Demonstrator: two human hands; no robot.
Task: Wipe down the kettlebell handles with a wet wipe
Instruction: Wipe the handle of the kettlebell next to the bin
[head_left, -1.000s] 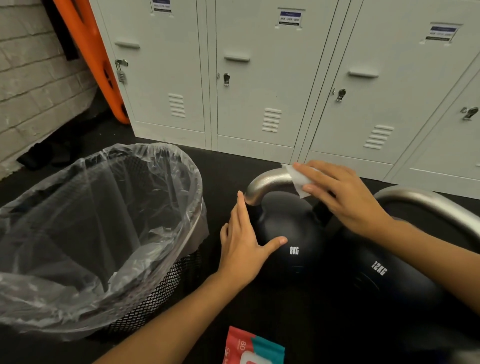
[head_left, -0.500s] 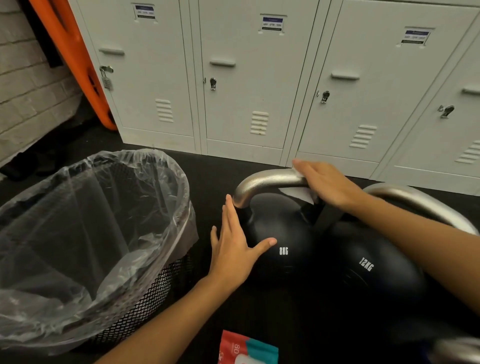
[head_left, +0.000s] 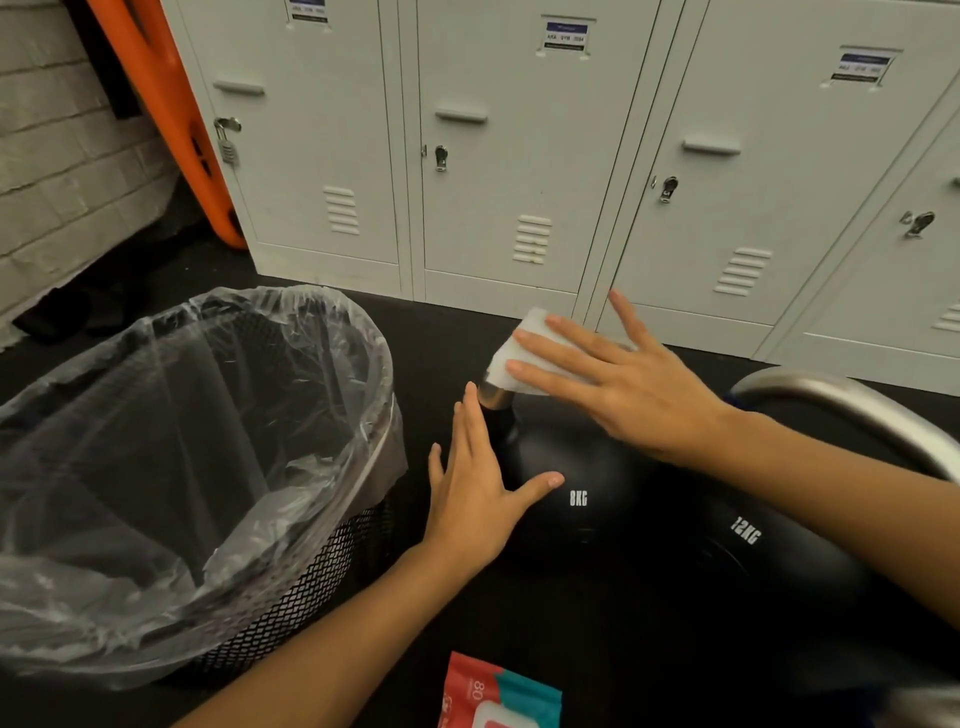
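A black 8 kg kettlebell (head_left: 582, 467) stands on the dark floor with a steel handle. My right hand (head_left: 618, 379) lies flat with spread fingers on a white wet wipe (head_left: 519, 348), pressing it over the left bend of that handle; only a short steel stub (head_left: 493, 397) shows below the wipe. My left hand (head_left: 480, 493) rests open against the bell's left side, thumb across its front. A black 12 kg kettlebell (head_left: 769, 561) stands just to the right, its steel handle (head_left: 852, 405) arching behind my right forearm.
A wire-mesh bin (head_left: 197, 467) lined with a clear plastic bag stands close on the left. A red and teal pack of wipes (head_left: 493, 696) lies at the bottom edge. Grey lockers (head_left: 519, 156) run behind, with an orange board (head_left: 166, 119) leaning against the brick wall.
My right hand has slid left along the 8 kg handle from its top to its left bend, and the wipe now covers that bend. My left hand has stayed on the bell.
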